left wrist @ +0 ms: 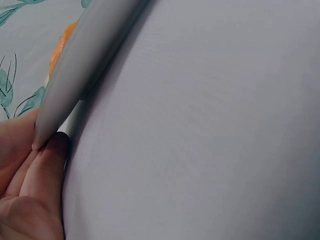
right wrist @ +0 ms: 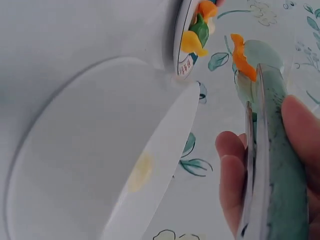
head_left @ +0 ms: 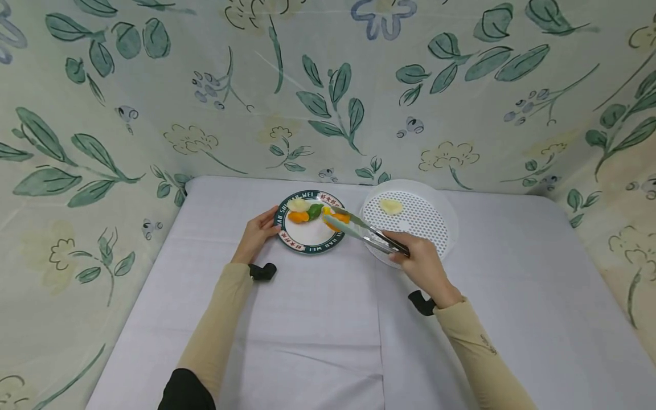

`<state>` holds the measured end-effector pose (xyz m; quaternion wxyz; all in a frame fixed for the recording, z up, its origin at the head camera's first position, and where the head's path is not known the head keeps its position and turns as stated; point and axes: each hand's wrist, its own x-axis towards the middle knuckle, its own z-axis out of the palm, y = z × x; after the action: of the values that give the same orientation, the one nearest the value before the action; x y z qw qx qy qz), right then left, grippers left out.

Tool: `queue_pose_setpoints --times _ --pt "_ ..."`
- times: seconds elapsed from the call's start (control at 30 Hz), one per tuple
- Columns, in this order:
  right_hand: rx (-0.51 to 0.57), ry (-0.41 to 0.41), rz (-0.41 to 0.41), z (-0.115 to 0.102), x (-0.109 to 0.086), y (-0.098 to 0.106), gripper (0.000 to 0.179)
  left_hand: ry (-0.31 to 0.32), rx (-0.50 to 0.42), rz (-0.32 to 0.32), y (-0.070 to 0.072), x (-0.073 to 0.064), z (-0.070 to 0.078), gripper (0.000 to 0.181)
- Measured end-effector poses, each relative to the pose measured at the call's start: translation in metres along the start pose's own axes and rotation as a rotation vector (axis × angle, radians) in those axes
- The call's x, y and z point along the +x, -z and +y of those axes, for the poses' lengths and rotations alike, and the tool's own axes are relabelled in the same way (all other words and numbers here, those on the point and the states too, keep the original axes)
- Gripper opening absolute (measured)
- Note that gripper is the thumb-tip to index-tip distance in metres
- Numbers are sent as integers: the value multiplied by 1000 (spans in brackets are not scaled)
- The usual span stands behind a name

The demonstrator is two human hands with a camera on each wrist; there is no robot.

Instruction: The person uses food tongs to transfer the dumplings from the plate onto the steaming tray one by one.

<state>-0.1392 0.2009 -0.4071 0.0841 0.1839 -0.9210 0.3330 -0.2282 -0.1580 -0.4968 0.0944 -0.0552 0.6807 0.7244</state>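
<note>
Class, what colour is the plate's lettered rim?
The plate's rim is dark green with white lettering and red characters, clearest in the head view.

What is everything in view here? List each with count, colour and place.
plate: 1, white with a dark green patterned rim, left of the tray
tray: 1, white, perforated, on the table
tongs: 1, metallic, in the right hand
orange pieces: 2, orange, one on the plate, one in the tongs
green piece: 1, green, on the plate
yellow piece: 1, yellow, on the plate
pale slices: 2, pale yellow, one on the plate, one on the tray
table: 1, white-covered, under everything
floral sheeting: count unclear, pale with green leaves, around the table
black attachments: 2, black, at the wrists
sleeves: 2, beige, on the arms
hands: 2, left gripping the plate, right holding the tongs
</note>
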Motion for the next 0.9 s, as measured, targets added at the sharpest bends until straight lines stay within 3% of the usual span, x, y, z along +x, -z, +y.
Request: queue_pose_setpoints --times 0.5,0.9 --pt "-70 -127 136 56 -14 41 46 1 0 4 0 1 0 61" --pt "-92 -207 80 71 -14 38 47 -10 -9 1 0 0 0 62"
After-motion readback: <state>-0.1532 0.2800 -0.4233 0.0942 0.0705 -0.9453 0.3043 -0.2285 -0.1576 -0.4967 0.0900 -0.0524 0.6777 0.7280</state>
